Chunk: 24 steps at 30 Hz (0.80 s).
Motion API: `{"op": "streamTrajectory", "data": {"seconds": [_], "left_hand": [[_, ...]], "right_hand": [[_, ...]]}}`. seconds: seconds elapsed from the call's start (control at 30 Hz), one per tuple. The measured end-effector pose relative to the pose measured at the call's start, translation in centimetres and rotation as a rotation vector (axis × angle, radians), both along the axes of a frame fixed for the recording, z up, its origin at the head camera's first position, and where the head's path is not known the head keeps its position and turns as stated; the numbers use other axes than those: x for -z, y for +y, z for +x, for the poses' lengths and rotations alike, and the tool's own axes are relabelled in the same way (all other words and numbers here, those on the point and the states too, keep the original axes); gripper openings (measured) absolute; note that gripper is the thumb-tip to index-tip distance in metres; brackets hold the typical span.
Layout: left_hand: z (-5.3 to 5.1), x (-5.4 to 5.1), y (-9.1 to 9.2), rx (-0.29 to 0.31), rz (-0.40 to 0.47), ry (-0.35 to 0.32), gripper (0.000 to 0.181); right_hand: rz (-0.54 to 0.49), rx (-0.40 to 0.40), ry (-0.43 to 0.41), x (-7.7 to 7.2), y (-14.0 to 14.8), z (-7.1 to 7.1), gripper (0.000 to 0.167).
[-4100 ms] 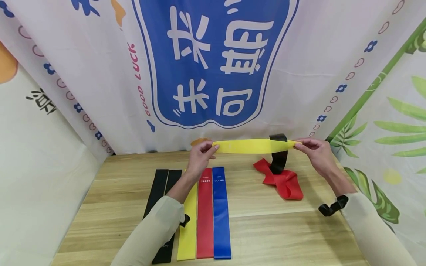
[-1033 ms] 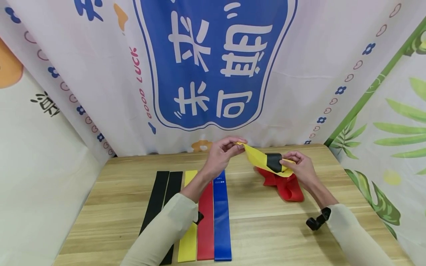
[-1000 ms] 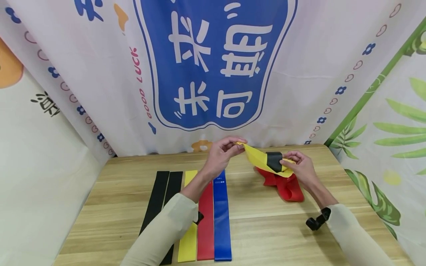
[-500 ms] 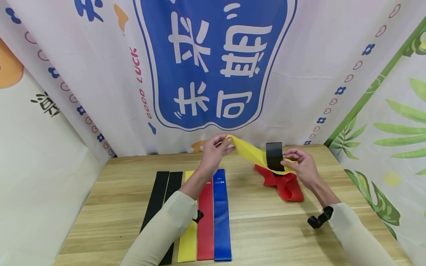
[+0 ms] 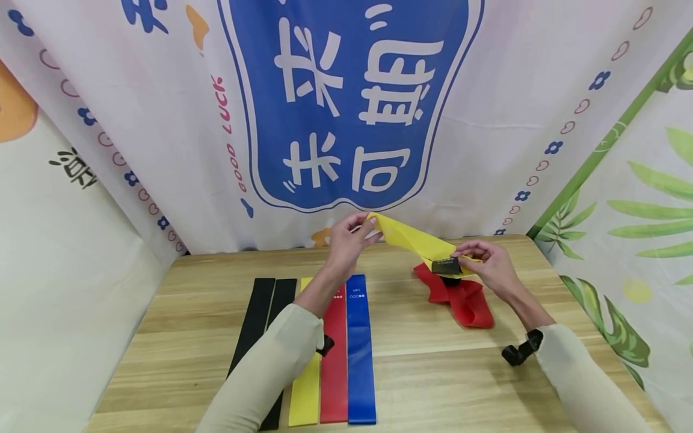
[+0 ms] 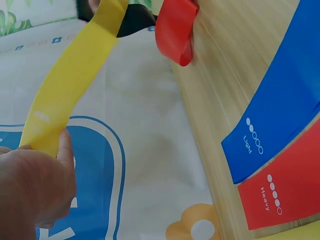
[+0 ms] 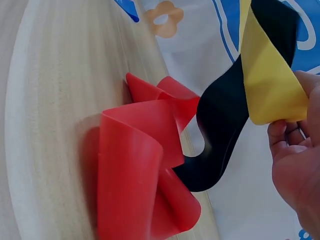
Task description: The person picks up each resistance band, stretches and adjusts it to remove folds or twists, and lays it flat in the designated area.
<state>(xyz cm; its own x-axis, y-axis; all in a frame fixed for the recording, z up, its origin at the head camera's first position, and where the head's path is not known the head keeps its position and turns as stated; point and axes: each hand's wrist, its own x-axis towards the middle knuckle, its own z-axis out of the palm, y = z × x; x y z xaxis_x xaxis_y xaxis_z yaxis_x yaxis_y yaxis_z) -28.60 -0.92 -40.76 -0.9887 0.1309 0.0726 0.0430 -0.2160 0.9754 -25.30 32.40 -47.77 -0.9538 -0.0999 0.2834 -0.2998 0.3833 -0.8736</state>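
A yellow resistance band (image 5: 414,240) slants down from left to right above the table. My left hand (image 5: 346,240) pinches its upper end between thumb and fingers, and my right hand (image 5: 491,266) pinches the lower end. Close to the right fingers, a black resistance band (image 5: 446,266) loops about the yellow one. In the right wrist view this black band (image 7: 222,120) runs down to a crumpled red resistance band (image 7: 130,165), which rests on the table. How the black and red bands join is partly hidden by folds.
Left of centre on the wooden table (image 5: 433,379), flat bands lie side by side: two black bands (image 5: 254,325), a yellow band (image 5: 305,391), a red band (image 5: 334,355) and a blue band (image 5: 361,355). My left forearm covers part of them. A printed curtain (image 5: 487,120) hangs behind.
Earlier the yellow band was held out straight and level; now it is slack and slanted. The black loop, which stood above the yellow band half a second ago, has dropped lower.
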Motion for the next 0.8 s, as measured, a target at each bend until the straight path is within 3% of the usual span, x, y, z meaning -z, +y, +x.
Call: {"op": "streamTrajectory", "data": {"seconds": [0.27, 0.57, 0.8], "left_hand": [[0.29, -0.07, 0.53, 0.021, -0.025, -0.003, 0.028], [0.14, -0.09, 0.48, 0.063, -0.057, -0.008, 0.028], [-0.07, -0.08, 0.61, 0.064, -0.043, -0.002, 0.029]], "right_hand": [[-0.008, 0.064, 0.0, 0.09, 0.34, -0.35, 0.02], [0.062, 0.137, -0.042, -0.24, 0.37, -0.34, 0.019], [0.109, 0.13, -0.009, -0.07, 0.48, -0.47, 0.018]]}}
